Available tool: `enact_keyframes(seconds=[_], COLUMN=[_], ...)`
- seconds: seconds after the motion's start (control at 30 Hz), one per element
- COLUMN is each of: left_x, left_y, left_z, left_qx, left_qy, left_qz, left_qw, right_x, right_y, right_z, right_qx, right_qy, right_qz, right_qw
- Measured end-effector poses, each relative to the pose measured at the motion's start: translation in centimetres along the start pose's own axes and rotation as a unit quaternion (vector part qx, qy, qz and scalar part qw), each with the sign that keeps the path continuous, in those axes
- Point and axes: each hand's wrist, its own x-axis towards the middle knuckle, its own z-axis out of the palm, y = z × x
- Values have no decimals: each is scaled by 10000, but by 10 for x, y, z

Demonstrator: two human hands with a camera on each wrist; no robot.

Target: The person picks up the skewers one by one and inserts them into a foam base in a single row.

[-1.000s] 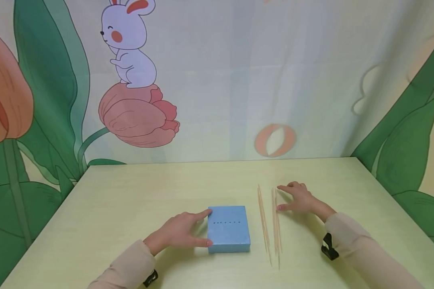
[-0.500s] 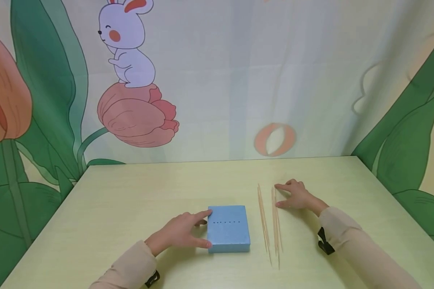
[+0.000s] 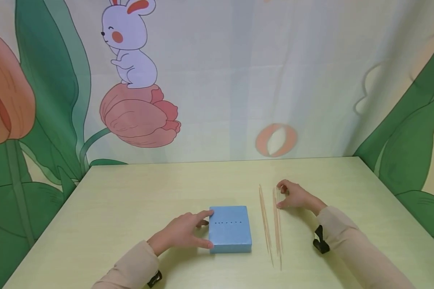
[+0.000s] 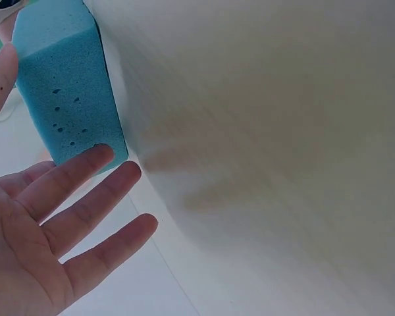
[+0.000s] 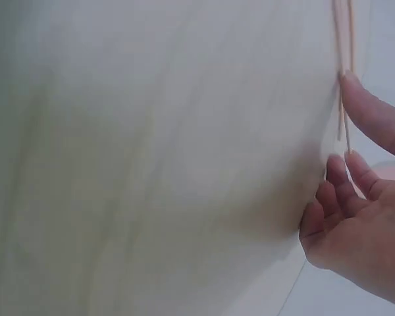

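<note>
A light blue foam block with a row of small dark holes across its top lies on the table. My left hand touches its left side, thumb near the front corner and index finger at the back corner. In the left wrist view, the other fingers are spread beside the block. Right of the block lie several thin bamboo skewers in two loose groups. My right hand is at the far end of the right group. In the right wrist view, thumb and index finger hold one skewer near its end, other fingers curled.
The pale yellow table runs back to a curtain printed with a rabbit and tulips. The left group of skewers lies between the block and the right group. Black straps show at both wrists.
My right hand first moved a little left and away from me to the skewers' far ends; its fingers have since curled in. The left hand and foam block have stayed in place.
</note>
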Motion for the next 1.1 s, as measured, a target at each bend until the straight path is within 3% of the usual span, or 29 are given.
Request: enact_keyframes(seconds=[0.13,0.23,0.37,0.67,0.87,1.1], left_x=[0,1,1,1,2,2], left_y=[0,1,0,0,1,-1], left_z=[0,0,1,1,1,2], left_qx=[30,40,55,102,72,99], left_qy=[8,6,6,10,-18,-3], left_qz=[2,12,-32,-117,-171,-82], left_qw=[10000,10000,10000,9999,9998,9999], right_x=[-3,-8,-14,-29,-38,-47], right_y=[-5,-7,-12,-44,-78,-118], right_z=[-2,-5,-8,-19,-25,-19], right_qx=[1074,1856,2390,2584,2657,2689], right_qy=[-74,-42,193,829,1248,1604], right_qz=[-55,-144,-262,-853,-1395,-2014], right_qw=[9942,9825,9705,9587,9457,9281])
